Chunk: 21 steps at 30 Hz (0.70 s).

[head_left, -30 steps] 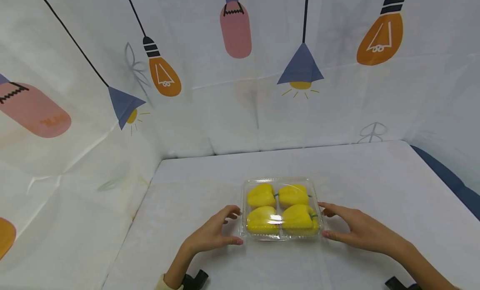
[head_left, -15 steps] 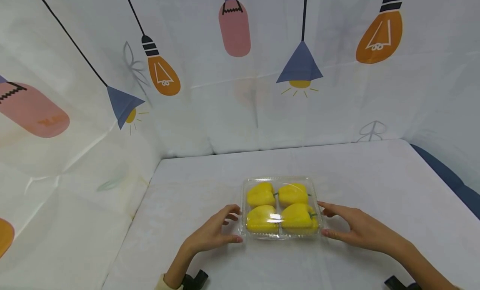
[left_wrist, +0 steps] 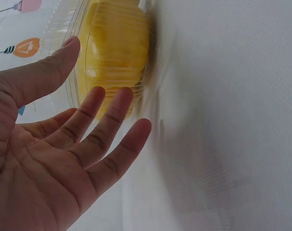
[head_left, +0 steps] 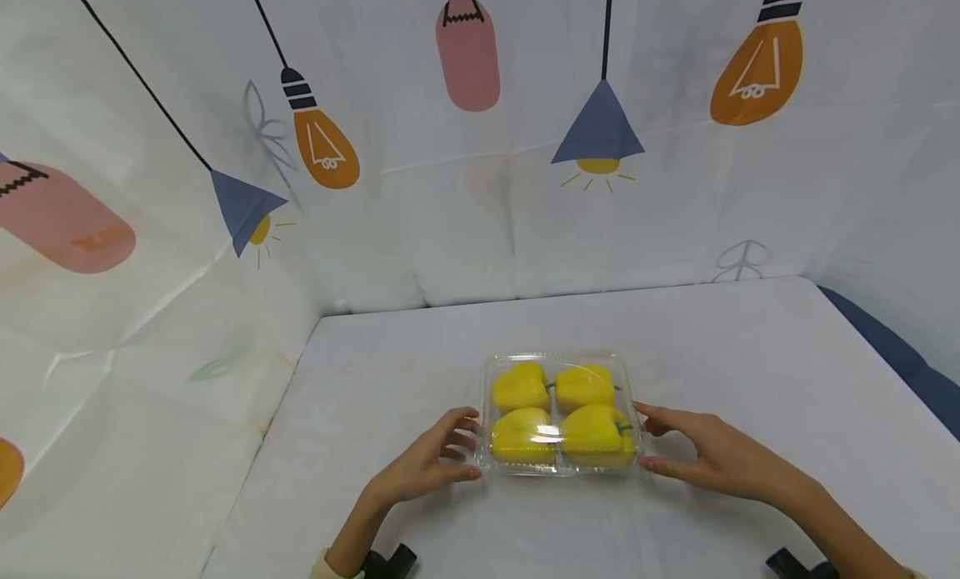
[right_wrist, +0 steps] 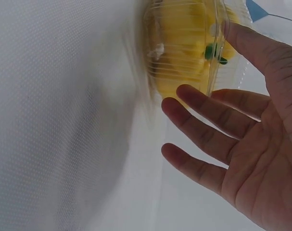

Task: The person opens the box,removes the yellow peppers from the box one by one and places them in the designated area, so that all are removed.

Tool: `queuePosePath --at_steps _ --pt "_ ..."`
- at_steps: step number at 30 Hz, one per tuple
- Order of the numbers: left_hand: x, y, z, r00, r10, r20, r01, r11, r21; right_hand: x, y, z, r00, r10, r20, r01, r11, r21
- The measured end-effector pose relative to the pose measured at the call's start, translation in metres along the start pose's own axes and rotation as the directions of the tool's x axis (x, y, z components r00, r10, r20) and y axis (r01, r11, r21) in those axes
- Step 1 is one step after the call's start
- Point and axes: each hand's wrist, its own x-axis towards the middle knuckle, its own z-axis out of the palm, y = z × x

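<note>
A clear plastic clamshell container (head_left: 558, 471) sits on the white table, its lid down over several yellow bell peppers (head_left: 592, 429) with green stems. My left hand (head_left: 423, 462) is at its left side, thumb near the front corner and fingertips right at the wall. On the opposite side, my right hand (head_left: 712, 454) has its index fingertip and thumb at the container's edge. Both wrist views show relaxed, spread fingers beside the ribbed plastic wall (left_wrist: 119, 48). In the right wrist view, the thumb tip overlaps the container's rim and a green stem (right_wrist: 215, 53) shows through.
A white cloth covers the table (head_left: 420, 354). Behind it and to the left hangs a white sheet (head_left: 420, 229) printed with lamps and bulbs. Something dark blue (head_left: 892, 346) stands beyond the table's right edge.
My left fingers have spread slightly at the container's side. The container and my right hand stay in place; the head view has shifted a little.
</note>
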Motion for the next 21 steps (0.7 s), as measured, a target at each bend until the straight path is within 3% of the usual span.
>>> queuePosePath --at_steps 8,16,21 --pt "0.0010 -0.0021 -0.0012 1.000 0.020 -0.010 -0.020 0.998 -0.051 0.0002 0.0017 0.0016 1.000 -0.007 0.004 0.007 1.000 -0.002" --pt "0.0006 -0.0035 -0.0004 1.000 0.016 0.008 -0.014 0.981 -0.193 -0.0005 0.0007 0.0017 1.000 -0.001 0.024 0.000 1.000 0.013" --pt "-0.0003 -0.0019 0.0008 1.000 -0.008 0.010 0.010 0.973 -0.230 -0.0010 0.0005 0.0014 0.999 0.003 0.036 -0.003 1.000 0.010"
